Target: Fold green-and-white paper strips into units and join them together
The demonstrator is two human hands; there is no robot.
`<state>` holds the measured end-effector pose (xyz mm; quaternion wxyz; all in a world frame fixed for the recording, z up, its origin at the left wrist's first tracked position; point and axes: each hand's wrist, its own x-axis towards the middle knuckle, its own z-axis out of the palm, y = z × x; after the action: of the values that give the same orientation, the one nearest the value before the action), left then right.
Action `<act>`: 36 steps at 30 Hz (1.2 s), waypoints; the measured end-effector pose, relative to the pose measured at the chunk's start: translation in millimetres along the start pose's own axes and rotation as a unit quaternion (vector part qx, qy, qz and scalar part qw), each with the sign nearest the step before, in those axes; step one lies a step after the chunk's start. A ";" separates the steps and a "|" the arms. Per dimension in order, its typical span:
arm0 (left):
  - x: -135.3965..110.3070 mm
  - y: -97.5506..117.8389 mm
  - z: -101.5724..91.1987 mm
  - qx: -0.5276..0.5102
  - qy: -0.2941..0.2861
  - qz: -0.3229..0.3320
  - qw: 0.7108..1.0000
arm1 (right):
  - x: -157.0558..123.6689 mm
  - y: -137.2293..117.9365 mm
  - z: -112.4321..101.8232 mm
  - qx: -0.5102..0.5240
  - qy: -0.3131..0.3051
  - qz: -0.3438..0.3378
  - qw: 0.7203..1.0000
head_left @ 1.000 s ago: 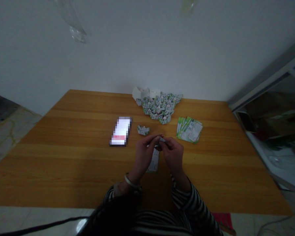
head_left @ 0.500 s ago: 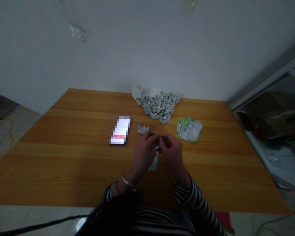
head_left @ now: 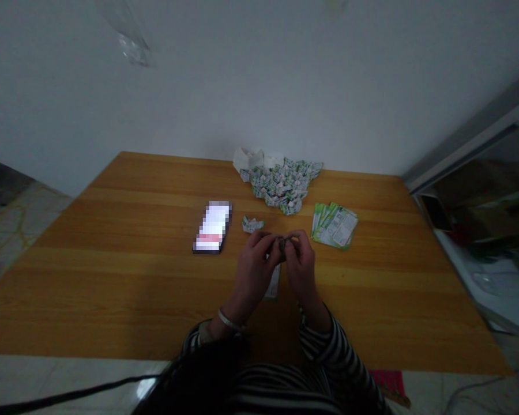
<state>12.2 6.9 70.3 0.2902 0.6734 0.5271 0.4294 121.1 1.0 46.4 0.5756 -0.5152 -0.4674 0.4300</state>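
My left hand [head_left: 254, 270] and my right hand [head_left: 300, 263] meet over the middle of the wooden table [head_left: 112, 276], fingertips pinched together on a small folded paper piece [head_left: 281, 246]. A paper strip [head_left: 273, 283] lies flat on the table just below and between the hands. One small folded paper piece [head_left: 252, 224] sits right behind my left hand. A silver bangle circles my left wrist, and both sleeves are striped.
A heap of folded paper pieces [head_left: 281, 181] lies at the table's far edge by the wall. A fan of green and white paper slips [head_left: 334, 225] lies to the right of my hands. A phone [head_left: 213, 227] with a lit screen lies to the left.
Both hands have closed in tighter on the paper piece and shifted slightly away from me. The white of the piece shows less between the fingers.
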 end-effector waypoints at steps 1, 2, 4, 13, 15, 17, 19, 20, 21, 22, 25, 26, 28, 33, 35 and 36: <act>0.7 0.0 -0.4 -0.019 0.013 -0.012 1.000 | -0.2 1.1 0.9 0.025 0.008 0.010 1.000; 1.7 -0.1 -1.1 -0.041 0.026 -0.026 0.998 | -0.3 2.0 1.8 0.051 0.016 0.020 0.998; 3.7 -1.0 -2.8 -0.096 0.047 -0.065 0.992 | -0.5 3.2 3.3 0.100 0.027 0.039 0.994; 2.8 -2.3 -6.8 -0.196 0.062 -0.131 0.970 | 1.3 -6.1 -17.6 0.034 -0.105 -0.016 0.994; 1.4 -0.4 -6.7 -0.168 0.058 -0.110 0.978 | 2.5 -10.3 -23.9 -0.037 -0.154 -0.048 0.986; 0.4 1.6 -6.8 -0.144 0.055 -0.089 0.984 | 3.9 -12.9 -27.2 -0.076 -0.175 -0.079 0.978; -0.3 3.5 -6.9 -0.141 0.058 -0.085 0.985 | 4.9 -13.4 -27.2 -0.084 -0.161 -0.102 0.978; -0.6 4.4 -6.9 -0.145 0.061 -0.087 0.984 | 5.1 -13.2 -26.2 -0.083 -0.143 -0.111 0.980; -1.0 5.3 -6.8 -0.151 0.066 -0.090 0.982 | 5.1 -13.0 -24.9 -0.079 -0.124 -0.121 0.982; -1.5 6.0 -6.6 -0.157 0.072 -0.091 0.981 | 4.9 -12.9 -23.3 -0.072 -0.109 -0.130 0.983; -3.4 8.2 -5.4 -0.169 0.101 -0.077 0.977 | 3.6 -14.4 -18.7 -0.036 -0.088 -0.147 0.985; -4.1 9.1 -4.9 -0.171 0.107 -0.072 0.977 | 3.0 -15.5 -17.5 -0.024 -0.085 -0.150 0.985; -5.1 11.1 -4.5 -0.170 0.116 -0.062 0.977 | 1.2 -18.0 -16.0 -0.011 -0.073 -0.161 0.984; -4.7 17.9 -7.7 -0.165 0.120 -0.033 0.978 | -3.8 -21.7 -16.5 -0.031 -0.026 -0.195 0.980; -3.8 19.5 -10.1 -0.164 0.122 -0.025 0.979 | -3.8 -22.8 -17.9 -0.045 -0.021 -0.201 0.978; -3.5 19.6 -11.2 -0.164 0.123 -0.023 0.978 | -3.1 -23.7 -18.5 -0.056 -0.026 -0.201 0.978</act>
<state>11.0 -2.6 91.1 0.3396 0.5464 0.4961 0.5831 138.9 -7.9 69.0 0.6084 -0.4306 -0.5995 0.2917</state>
